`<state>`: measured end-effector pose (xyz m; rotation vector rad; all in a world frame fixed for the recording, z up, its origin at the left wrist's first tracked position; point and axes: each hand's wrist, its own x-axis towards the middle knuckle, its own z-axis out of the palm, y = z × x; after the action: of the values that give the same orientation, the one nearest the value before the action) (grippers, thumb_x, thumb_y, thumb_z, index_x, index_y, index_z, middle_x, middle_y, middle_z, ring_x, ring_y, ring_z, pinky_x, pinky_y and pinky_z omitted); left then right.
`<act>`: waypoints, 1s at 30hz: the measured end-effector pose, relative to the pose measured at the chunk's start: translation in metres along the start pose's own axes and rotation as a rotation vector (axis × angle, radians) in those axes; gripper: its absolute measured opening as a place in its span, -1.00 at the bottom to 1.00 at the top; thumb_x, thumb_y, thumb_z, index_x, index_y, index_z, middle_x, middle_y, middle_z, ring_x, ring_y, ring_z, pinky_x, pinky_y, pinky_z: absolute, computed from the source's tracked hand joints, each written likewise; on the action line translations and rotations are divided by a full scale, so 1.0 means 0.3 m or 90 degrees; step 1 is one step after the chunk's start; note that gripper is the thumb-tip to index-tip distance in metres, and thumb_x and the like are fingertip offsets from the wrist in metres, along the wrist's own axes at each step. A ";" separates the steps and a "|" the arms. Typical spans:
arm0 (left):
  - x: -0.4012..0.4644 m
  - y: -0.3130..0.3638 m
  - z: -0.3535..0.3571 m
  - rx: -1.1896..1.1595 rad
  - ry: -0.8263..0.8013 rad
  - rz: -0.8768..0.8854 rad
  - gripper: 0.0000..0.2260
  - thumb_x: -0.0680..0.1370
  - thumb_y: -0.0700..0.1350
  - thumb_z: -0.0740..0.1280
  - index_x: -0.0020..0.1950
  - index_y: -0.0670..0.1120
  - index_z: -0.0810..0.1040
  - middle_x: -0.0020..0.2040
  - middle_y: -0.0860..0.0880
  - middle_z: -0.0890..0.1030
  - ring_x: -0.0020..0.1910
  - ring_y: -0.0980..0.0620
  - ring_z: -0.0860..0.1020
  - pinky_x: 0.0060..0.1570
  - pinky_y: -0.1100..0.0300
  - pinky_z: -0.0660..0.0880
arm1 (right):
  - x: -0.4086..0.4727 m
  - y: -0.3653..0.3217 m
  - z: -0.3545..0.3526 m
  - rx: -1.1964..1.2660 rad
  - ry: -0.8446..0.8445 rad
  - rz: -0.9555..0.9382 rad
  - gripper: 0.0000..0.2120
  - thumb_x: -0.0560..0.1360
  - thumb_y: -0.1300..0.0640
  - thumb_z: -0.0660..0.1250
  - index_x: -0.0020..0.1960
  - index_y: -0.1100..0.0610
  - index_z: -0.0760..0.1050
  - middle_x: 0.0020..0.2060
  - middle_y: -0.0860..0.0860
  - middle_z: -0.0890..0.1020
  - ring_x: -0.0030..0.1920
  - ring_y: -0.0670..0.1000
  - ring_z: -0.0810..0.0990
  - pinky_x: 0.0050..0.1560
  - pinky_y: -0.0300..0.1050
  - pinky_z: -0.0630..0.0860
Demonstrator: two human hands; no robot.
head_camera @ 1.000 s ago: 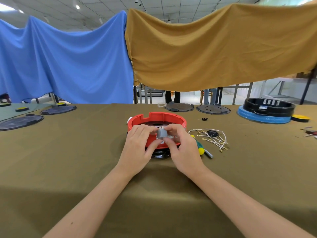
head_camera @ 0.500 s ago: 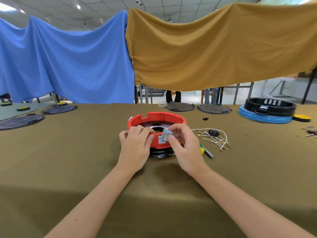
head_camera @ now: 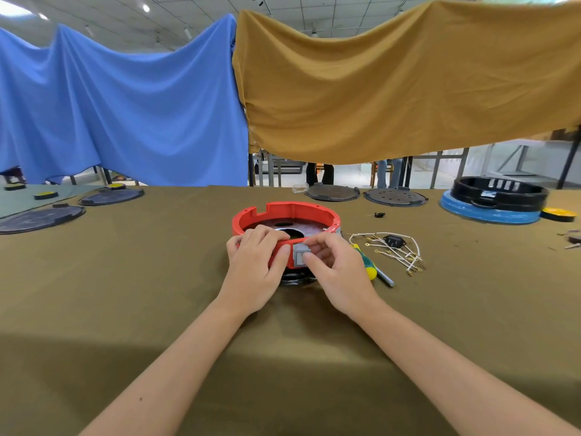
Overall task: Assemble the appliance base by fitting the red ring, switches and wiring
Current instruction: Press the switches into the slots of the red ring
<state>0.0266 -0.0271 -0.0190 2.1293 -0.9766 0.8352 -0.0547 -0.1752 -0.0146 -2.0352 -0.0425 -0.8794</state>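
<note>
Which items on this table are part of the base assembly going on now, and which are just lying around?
In use:
red ring, gripped by the left hand
grey switch, pinched by the right hand at the ring's near wall
white wires with black connector
screwdriver

Lying about:
dark round plates
black tub on blue base
yellow discs

blue drape (head_camera: 125, 114) | mustard drape (head_camera: 408, 89) | olive tablecloth (head_camera: 125, 294) | ceiling lights (head_camera: 146, 7)

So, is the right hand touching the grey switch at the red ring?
Touching. The head view shows the right hand pinching the grey switch, thumb tip on its front face, against the near wall of the red ring.
</note>
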 end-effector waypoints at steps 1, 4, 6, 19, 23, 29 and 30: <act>-0.001 0.000 -0.001 -0.008 -0.004 0.006 -0.75 0.61 0.03 0.16 0.17 0.05 0.57 0.08 0.16 0.51 0.16 0.17 0.42 0.21 0.17 0.12 | 0.001 0.002 0.000 -0.006 0.001 -0.001 -0.83 0.53 0.24 0.38 0.10 0.10 0.57 -0.11 -0.07 0.58 -0.16 -0.22 0.51 -0.13 -0.40 0.45; -0.003 0.000 -0.004 -0.017 -0.013 0.014 -0.75 0.60 0.08 0.19 0.18 0.06 0.56 0.10 0.14 0.51 0.19 0.14 0.42 0.26 0.13 0.14 | 0.003 0.006 0.003 -0.027 0.004 -0.013 -0.82 0.52 0.26 0.39 0.11 0.11 0.58 -0.13 -0.10 0.57 -0.15 -0.25 0.51 -0.13 -0.40 0.46; -0.002 0.002 -0.006 -0.019 -0.013 0.013 -0.76 0.60 0.08 0.20 0.18 0.06 0.56 0.10 0.14 0.51 0.19 0.13 0.43 0.27 0.11 0.15 | 0.004 0.007 0.004 -0.029 0.005 -0.016 -0.82 0.52 0.26 0.39 0.11 0.11 0.58 -0.15 -0.12 0.56 -0.16 -0.26 0.51 -0.14 -0.40 0.46; -0.001 0.014 -0.011 -0.043 0.011 0.020 -0.80 0.57 0.06 0.28 0.10 0.03 0.60 0.03 0.14 0.53 0.04 0.12 0.47 0.22 0.06 0.20 | 0.016 0.020 -0.006 -0.070 0.047 -0.076 -0.89 0.50 0.27 0.43 -0.02 0.10 0.61 -0.19 -0.11 0.60 -0.12 -0.19 0.53 -0.10 -0.46 0.41; -0.001 0.017 -0.011 -0.064 0.017 0.008 -0.84 0.56 0.03 0.30 0.06 0.02 0.58 0.00 0.14 0.54 0.00 0.13 0.48 0.22 0.08 0.18 | 0.040 0.032 -0.028 -0.208 0.069 -0.139 -0.69 0.49 0.13 0.45 0.22 0.06 0.57 0.14 -0.09 0.53 0.23 -0.11 0.32 0.26 -0.41 0.19; 0.001 0.009 -0.004 -0.077 0.020 -0.003 -0.88 0.57 0.03 0.30 0.04 0.04 0.56 -0.03 0.14 0.54 0.00 0.16 0.46 0.23 0.13 0.15 | 0.064 0.053 -0.040 -0.214 -0.040 -0.087 -0.74 0.57 0.06 0.36 0.25 0.04 0.59 0.18 -0.09 0.60 0.33 -0.10 0.33 0.36 -0.18 0.24; 0.002 0.011 -0.002 -0.073 0.020 -0.006 -0.86 0.56 0.05 0.28 0.03 0.04 0.55 -0.03 0.14 0.54 0.00 0.18 0.45 0.23 0.14 0.15 | 0.068 0.050 -0.039 -0.216 -0.031 -0.083 -0.74 0.56 0.07 0.37 0.23 0.04 0.60 0.17 -0.09 0.61 0.31 -0.09 0.34 0.32 -0.21 0.24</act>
<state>0.0242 -0.0286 -0.0172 2.0159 -0.9736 0.7864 -0.0412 -0.1988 -0.0090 -2.3914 -0.0572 -0.9695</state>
